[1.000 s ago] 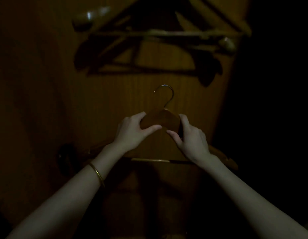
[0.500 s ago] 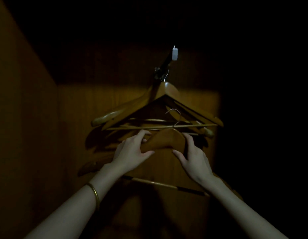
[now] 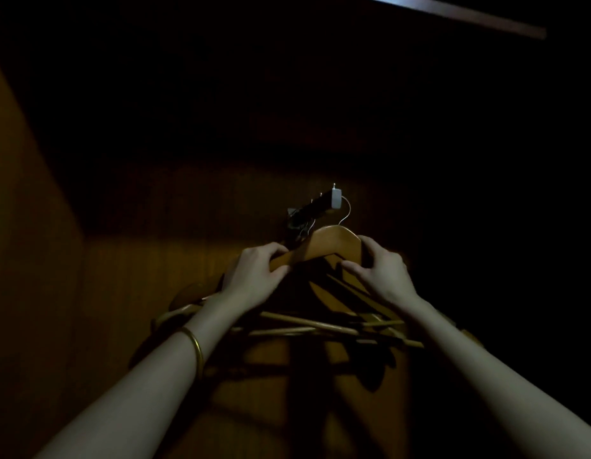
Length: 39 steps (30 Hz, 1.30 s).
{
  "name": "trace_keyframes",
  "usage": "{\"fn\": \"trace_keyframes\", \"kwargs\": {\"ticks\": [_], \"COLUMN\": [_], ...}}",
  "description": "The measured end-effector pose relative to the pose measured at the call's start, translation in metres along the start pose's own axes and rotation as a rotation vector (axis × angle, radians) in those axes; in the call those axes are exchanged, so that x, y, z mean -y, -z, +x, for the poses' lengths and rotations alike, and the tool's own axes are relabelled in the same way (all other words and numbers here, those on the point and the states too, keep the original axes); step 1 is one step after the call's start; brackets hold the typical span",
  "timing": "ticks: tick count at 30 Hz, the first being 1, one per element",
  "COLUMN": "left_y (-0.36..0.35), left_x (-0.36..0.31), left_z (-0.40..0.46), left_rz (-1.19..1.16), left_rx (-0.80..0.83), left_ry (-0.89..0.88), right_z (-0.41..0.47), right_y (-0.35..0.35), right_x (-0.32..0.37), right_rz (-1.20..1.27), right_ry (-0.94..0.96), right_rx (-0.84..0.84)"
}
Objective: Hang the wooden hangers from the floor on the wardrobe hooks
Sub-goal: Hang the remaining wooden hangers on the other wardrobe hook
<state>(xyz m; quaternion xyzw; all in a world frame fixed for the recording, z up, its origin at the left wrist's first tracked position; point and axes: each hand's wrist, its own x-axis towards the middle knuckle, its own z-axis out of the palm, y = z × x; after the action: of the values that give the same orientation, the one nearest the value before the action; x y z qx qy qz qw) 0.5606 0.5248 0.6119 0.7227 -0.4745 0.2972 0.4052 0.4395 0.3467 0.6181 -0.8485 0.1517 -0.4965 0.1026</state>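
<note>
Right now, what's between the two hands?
Head view: the peak of the wooden hanger, gripped by left hand and right hand, its wire hook by the wardrobe hook.

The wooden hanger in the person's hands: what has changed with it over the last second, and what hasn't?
Both hands raised the wooden hanger from below the hanging hangers up to the wardrobe hook; its wire hook now curves right beside the hook's white tip, though whether it has caught is unclear. The left hand and right hand kept the same grip either side of the hanger's top.
</note>
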Motion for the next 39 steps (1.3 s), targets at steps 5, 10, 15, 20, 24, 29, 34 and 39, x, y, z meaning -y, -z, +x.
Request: {"fn": "trace_keyframes", "kwargs": {"ticks": [5,10,15,20,24,29,34,39], "left_y": [-0.001,-0.005,-0.008,-0.009,-0.011,-0.009,-0.013,-0.032], "left_x": [0.020,0.041,0.057,0.049,0.044,0.040,0.023,0.000], "left_z": [0.008,0.003,-0.002,0.005,0.007,0.001,-0.017,-0.041], "left_rz": [-0.018,-0.031,0.022,0.074,0.079,0.131,0.261,0.245], "left_rx": [-0.031,-0.012,0.058,0.029,0.043,0.037,-0.125,-0.008], "left_ry": [-0.007,0.016,0.028,-0.022,-0.013,0.001,-0.138,-0.243], "right_z": [0.020,0.022,0.022,0.024,0.022,0.015,-0.001,-0.031], "right_y": [-0.011,-0.028,-0.047,-0.048,-0.046,-0.046,-0.039,-0.034], "right_x": [0.006,0.008,0.004,0.001,0.005,0.008,0.014,0.016], "right_rz": [-0.015,-0.036,-0.006,-0.118,-0.277,-0.284,-0.250,-0.277], "right_ry": [0.044,0.064,0.111,0.074,0.067,0.055,0.060,0.179], "right_rx": [0.056,0.146,0.210,0.211,0.182,0.134,0.078,0.062]}}
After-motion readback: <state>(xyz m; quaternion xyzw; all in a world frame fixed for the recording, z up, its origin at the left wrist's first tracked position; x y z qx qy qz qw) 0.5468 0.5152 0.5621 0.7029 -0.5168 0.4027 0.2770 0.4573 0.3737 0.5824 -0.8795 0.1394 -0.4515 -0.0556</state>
